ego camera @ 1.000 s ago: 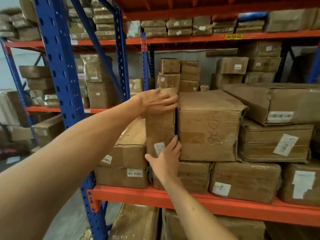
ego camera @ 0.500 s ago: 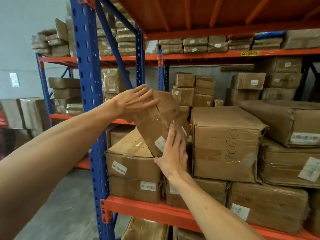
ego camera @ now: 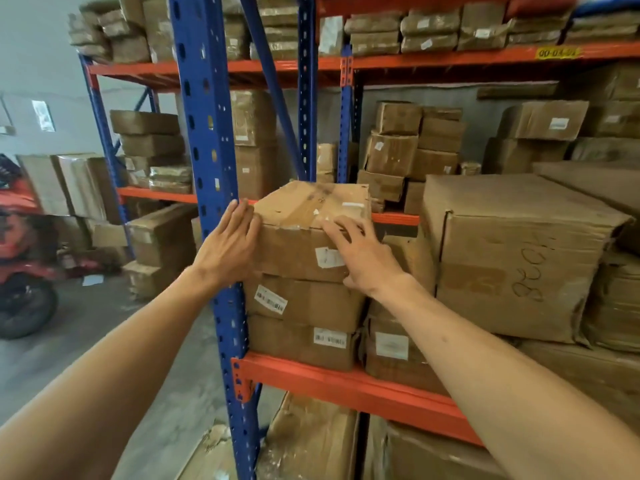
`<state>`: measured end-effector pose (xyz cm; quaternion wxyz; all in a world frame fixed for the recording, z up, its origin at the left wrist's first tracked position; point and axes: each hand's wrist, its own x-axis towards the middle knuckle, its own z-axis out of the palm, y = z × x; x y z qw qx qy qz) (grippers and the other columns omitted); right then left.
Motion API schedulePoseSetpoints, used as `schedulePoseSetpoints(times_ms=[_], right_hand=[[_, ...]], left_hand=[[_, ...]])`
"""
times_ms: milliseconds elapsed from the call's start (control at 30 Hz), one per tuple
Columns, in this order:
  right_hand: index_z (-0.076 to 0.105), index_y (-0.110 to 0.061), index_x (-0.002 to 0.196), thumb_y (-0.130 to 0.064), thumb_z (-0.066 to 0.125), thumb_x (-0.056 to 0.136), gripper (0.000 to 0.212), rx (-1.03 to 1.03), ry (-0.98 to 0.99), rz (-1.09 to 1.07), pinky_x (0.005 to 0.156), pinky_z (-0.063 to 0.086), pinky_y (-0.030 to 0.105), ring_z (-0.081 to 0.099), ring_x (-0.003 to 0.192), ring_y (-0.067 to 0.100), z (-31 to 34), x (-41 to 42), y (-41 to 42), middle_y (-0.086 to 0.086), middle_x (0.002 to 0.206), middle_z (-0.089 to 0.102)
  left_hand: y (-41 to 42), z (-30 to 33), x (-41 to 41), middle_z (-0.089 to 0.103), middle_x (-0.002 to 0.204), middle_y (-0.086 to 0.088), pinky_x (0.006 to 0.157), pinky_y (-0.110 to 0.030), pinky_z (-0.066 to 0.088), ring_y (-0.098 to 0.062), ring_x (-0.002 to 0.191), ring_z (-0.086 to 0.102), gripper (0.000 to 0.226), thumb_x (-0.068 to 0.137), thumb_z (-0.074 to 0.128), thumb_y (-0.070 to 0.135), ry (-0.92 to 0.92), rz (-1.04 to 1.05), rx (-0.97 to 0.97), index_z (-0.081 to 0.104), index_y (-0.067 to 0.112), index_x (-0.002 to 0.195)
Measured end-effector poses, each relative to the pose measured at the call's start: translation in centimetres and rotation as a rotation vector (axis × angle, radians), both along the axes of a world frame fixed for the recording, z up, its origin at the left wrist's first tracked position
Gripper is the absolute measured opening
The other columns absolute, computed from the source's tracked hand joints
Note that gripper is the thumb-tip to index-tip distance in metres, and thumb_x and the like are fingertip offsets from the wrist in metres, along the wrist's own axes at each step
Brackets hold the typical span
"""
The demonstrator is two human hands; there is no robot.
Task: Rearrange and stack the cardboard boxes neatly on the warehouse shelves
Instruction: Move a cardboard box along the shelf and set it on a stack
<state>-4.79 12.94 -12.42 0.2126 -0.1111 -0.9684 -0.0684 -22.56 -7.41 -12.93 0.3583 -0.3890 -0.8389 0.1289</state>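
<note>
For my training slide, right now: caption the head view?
Both hands, left hand and right hand, steady a cardboard box atop a shelf stack.

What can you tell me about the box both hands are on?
The top box is worn brown cardboard, creased, with torn clear tape across its lid and a small white label on its front. It lies level on a stack of two labelled boxes at the shelf's left end, beside the blue post. The left hand presses flat against its left side; the right hand rests spread over its front right corner.
</note>
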Motion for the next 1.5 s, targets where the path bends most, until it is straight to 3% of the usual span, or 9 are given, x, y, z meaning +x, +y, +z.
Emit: schedulePoseSetpoints(times_ms=[200, 467, 600, 767, 967, 1100, 1267, 1367, 1500], right_hand=[[0.012, -0.030, 0.166, 0.006, 0.078, 0.082, 0.113, -0.076, 0.015, 0.034, 0.097, 0.056, 0.058, 0.002, 0.156, 0.036, -0.1, -0.9, 0.5, 0.004, 0.172, 0.010], [0.006, -0.030, 0.167, 0.010, 0.072, 0.084, 0.114, -0.097, 0.032, -0.009, 0.099, 0.056, 0.058, -0.005, 0.159, 0.037, -0.5, -0.3, -0.7, 0.004, 0.173, 0.004], [-0.003, -0.031, 0.168, -0.013, 0.083, 0.086, 0.120, -0.114, 0.019, 0.002, 0.127, 0.012, 0.065, -0.014, 0.161, 0.031, -1.2, 1.8, -0.8, 0.000, 0.176, -0.008], [-0.002, -0.029, 0.168, -0.042, 0.079, 0.090, 0.114, -0.137, 0.179, -0.075, 0.131, -0.002, 0.054, -0.020, 0.161, 0.025, -3.1, 8.4, 1.8, 0.001, 0.177, -0.016], [0.025, -0.022, 0.163, -0.048, 0.074, 0.092, 0.091, -0.249, 0.627, -0.293, 0.127, 0.017, 0.044, 0.017, 0.157, 0.028, -3.6, 19.6, 6.1, 0.008, 0.171, 0.018], [0.028, -0.025, 0.162, -0.060, 0.064, 0.095, 0.084, -0.753, 0.848, -0.485, 0.122, 0.033, 0.046, 0.034, 0.152, 0.024, -4.2, 24.9, 8.9, 0.003, 0.166, 0.032], [0.024, -0.034, 0.166, -0.080, 0.058, 0.085, 0.099, -1.146, 0.836, -0.556, 0.124, 0.030, 0.051, 0.033, 0.155, 0.026, -5.7, 27.4, 12.4, -0.003, 0.172, 0.032], [0.026, -0.041, 0.164, -0.086, 0.066, 0.072, 0.110, -1.162, 0.671, -0.479, 0.123, 0.033, 0.053, 0.037, 0.153, 0.022, -6.1, 27.4, 13.9, -0.008, 0.169, 0.037], [0.015, -0.045, 0.166, -0.088, 0.069, 0.070, 0.118, -1.203, 0.551, -0.394, 0.125, 0.030, 0.054, 0.032, 0.156, 0.025, -5.0, 26.1, 16.1, -0.008, 0.172, 0.032]], left_hand=[[0.9, 0.8, -1.4, 0.049, 0.146, -0.026, 0.125, -0.050, -0.006, -0.044, 0.146, 0.033, 0.127, 0.059, 0.082, 0.074, -0.040, -0.010, -0.004, 0.038, -0.008, 0.144], [1.4, 0.9, -0.6, 0.048, 0.144, -0.024, 0.127, -0.052, 0.001, -0.042, 0.142, 0.039, 0.106, 0.074, 0.083, 0.056, -0.060, 0.008, -0.019, 0.036, -0.007, 0.146], [1.5, 3.3, 0.2, 0.047, 0.148, -0.013, 0.127, -0.050, 0.017, -0.032, 0.141, 0.043, 0.084, 0.086, 0.072, 0.051, -0.069, 0.055, -0.154, 0.032, 0.006, 0.145], [4.5, 8.0, 3.3, 0.041, 0.155, -0.012, 0.122, -0.055, 0.024, -0.034, 0.145, 0.039, 0.118, 0.067, 0.082, 0.070, -0.285, 0.159, -0.231, 0.026, 0.015, 0.155], [13.4, 10.1, 11.3, 0.000, 0.172, -0.019, 0.124, -0.062, 0.015, -0.046, 0.156, 0.009, 0.154, 0.052, 0.070, 0.092, -0.540, -0.300, 0.053, -0.012, 0.023, 0.163], [18.9, 9.8, 18.1, -0.006, 0.172, -0.016, 0.122, -0.063, 0.020, -0.045, 0.155, 0.011, 0.156, 0.039, 0.052, 0.105, -0.814, -0.483, 0.114, -0.013, 0.035, 0.162], [22.1, 8.9, 22.7, -0.019, 0.171, -0.012, 0.121, -0.059, 0.022, -0.044, 0.156, 0.011, 0.154, 0.041, 0.072, 0.090, -0.947, -0.539, 0.156, -0.014, 0.043, 0.159], [22.9, 8.4, 23.6, -0.004, 0.170, -0.021, 0.118, -0.060, 0.030, -0.048, 0.152, 0.021, 0.135, 0.061, 0.090, 0.062, -0.973, -0.500, 0.300, 0.002, 0.039, 0.161], [23.0, 7.0, 23.7, 0.044, 0.150, -0.018, 0.105, -0.050, 0.048, -0.040, 0.134, 0.050, 0.109, 0.074, 0.091, 0.041, -1.056, -0.430, 0.458, 0.022, 0.038, 0.158]])
